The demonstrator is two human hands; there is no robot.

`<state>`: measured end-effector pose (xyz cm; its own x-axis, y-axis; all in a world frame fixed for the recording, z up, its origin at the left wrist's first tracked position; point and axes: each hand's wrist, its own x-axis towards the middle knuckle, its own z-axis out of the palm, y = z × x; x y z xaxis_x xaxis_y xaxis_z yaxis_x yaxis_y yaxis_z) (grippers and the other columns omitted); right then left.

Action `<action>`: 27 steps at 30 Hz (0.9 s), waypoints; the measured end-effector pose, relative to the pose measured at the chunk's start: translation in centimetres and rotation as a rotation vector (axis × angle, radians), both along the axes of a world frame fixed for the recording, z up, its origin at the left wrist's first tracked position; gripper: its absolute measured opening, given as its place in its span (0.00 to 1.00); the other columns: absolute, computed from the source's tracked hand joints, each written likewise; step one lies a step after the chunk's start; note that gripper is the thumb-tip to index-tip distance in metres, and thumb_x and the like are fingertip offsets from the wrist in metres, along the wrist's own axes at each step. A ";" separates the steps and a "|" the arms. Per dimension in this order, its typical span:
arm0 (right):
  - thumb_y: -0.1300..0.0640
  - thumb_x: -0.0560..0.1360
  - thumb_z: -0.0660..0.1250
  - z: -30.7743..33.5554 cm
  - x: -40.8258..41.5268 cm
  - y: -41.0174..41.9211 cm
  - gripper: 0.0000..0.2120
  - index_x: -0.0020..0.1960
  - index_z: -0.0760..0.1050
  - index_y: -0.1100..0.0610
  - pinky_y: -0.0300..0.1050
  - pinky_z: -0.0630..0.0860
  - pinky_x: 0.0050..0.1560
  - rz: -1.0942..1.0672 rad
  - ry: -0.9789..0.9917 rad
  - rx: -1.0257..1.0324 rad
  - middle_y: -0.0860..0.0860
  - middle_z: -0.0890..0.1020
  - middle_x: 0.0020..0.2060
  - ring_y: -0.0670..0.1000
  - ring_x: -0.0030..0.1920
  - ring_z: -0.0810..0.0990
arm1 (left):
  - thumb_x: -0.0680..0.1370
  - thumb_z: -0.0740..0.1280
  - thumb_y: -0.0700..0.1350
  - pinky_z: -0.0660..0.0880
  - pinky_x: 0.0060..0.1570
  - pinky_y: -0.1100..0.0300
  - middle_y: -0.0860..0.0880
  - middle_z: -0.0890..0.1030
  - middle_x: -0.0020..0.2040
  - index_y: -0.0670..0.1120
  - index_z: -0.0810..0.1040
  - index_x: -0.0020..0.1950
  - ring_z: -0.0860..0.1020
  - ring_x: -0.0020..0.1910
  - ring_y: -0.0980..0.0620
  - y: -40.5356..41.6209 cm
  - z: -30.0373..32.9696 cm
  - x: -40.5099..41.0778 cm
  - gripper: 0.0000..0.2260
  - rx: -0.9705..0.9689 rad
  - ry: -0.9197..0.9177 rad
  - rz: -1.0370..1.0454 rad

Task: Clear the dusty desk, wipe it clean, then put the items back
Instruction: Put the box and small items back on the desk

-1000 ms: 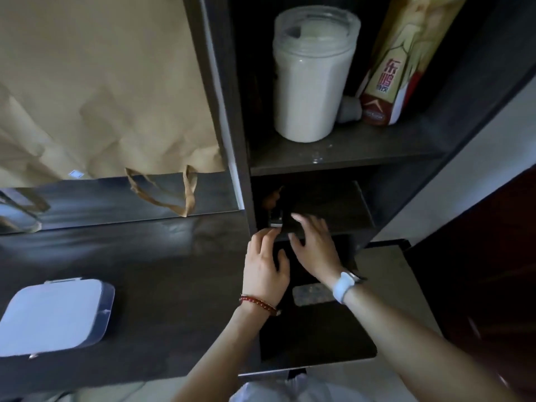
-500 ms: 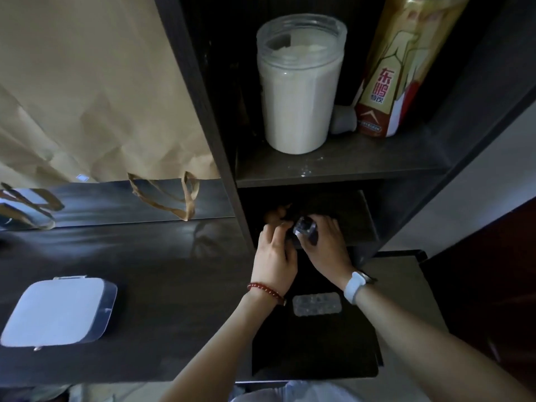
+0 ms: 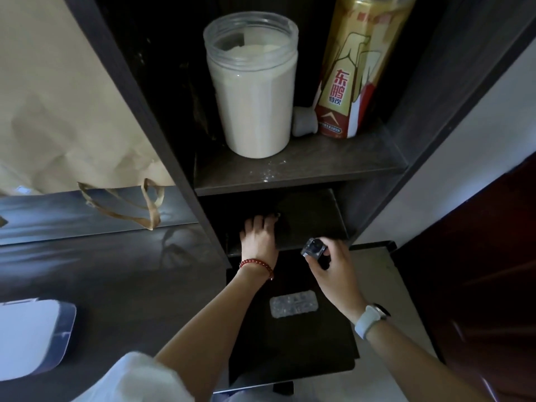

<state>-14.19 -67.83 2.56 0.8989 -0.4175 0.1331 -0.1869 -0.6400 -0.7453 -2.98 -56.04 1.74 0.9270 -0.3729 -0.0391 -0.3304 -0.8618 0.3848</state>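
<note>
My right hand (image 3: pixel 333 271) grips a small dark bottle with a faceted clear cap (image 3: pixel 313 248), held just in front of the lower shelf opening. My left hand (image 3: pixel 259 236) reaches into that dark lower shelf (image 3: pixel 313 219), fingers spread on its floor; whatever lies under the fingertips is hidden in shadow. The dark desk top (image 3: pixel 116 274) stretches to the left. A blister pack of pills (image 3: pixel 293 304) lies on a black surface (image 3: pixel 290 349) below my hands.
On the upper shelf (image 3: pixel 290 169) stand a clear jar of pale powder (image 3: pixel 252 91), a gold and red drink bottle (image 3: pixel 353 68) and a small white cap (image 3: pixel 303 121). A brown paper bag (image 3: pixel 58 105) stands at the back left. A white lidded box (image 3: pixel 29 338) lies at the desk's left.
My right hand has drawn the small bottle out of the lower shelf toward me and to the right. My left hand has pushed deeper into the shelf. The camera has moved closer.
</note>
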 end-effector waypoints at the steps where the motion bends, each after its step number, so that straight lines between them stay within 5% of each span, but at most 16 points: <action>1: 0.60 0.71 0.71 -0.1 -0.1 0.2 0.16 0.56 0.73 0.62 0.40 0.69 0.49 0.000 -0.019 -0.011 0.55 0.76 0.47 0.49 0.48 0.73 | 0.74 0.59 0.37 0.65 0.58 0.47 0.41 0.70 0.63 0.43 0.65 0.68 0.67 0.61 0.40 0.3 0.1 -0.8 0.21 -0.053 -0.045 -0.013; 6: 0.61 0.70 0.71 -1.4 -1.4 2.1 0.16 0.56 0.72 0.60 0.41 0.71 0.45 0.033 0.012 0.028 0.53 0.76 0.45 0.50 0.44 0.74 | 0.75 0.63 0.40 0.67 0.54 0.54 0.45 0.76 0.55 0.46 0.71 0.65 0.75 0.54 0.45 4.6 -0.2 -6.1 0.18 -0.354 -0.034 -0.081; 13: 0.61 0.70 0.71 -2.4 -2.1 10.3 0.14 0.53 0.74 0.58 0.28 0.69 0.49 0.264 0.119 0.087 0.49 0.77 0.46 0.45 0.46 0.77 | 0.75 0.64 0.39 0.56 0.50 0.58 0.52 0.75 0.57 0.51 0.71 0.65 0.67 0.57 0.49 16.0 -2.3 -8.2 0.19 -0.375 0.098 0.281; 18: 0.59 0.71 0.69 -2.8 0.4 17.7 0.11 0.53 0.73 0.55 0.33 0.70 0.46 0.354 0.197 0.114 0.47 0.75 0.46 0.42 0.45 0.74 | 0.72 0.68 0.34 0.70 0.51 0.54 0.46 0.76 0.50 0.40 0.75 0.57 0.75 0.51 0.42 22.3 -2.6 -4.4 0.14 -0.590 0.201 0.398; 22: 0.58 0.73 0.67 -3.5 4.1 21.8 0.12 0.55 0.71 0.55 0.37 0.72 0.50 0.322 0.237 0.052 0.50 0.74 0.49 0.45 0.48 0.75 | 0.70 0.70 0.33 0.75 0.52 0.51 0.43 0.74 0.53 0.40 0.76 0.56 0.77 0.50 0.42 24.4 -3.0 0.0 0.15 -0.729 0.263 0.517; 27: 0.59 0.74 0.65 -4.4 10.2 23.9 0.14 0.58 0.69 0.60 0.47 0.73 0.54 0.225 0.312 -0.114 0.57 0.74 0.55 0.55 0.55 0.75 | 0.69 0.71 0.37 0.73 0.54 0.52 0.46 0.78 0.51 0.44 0.77 0.53 0.77 0.51 0.45 24.6 -4.1 4.6 0.14 -0.649 0.274 0.459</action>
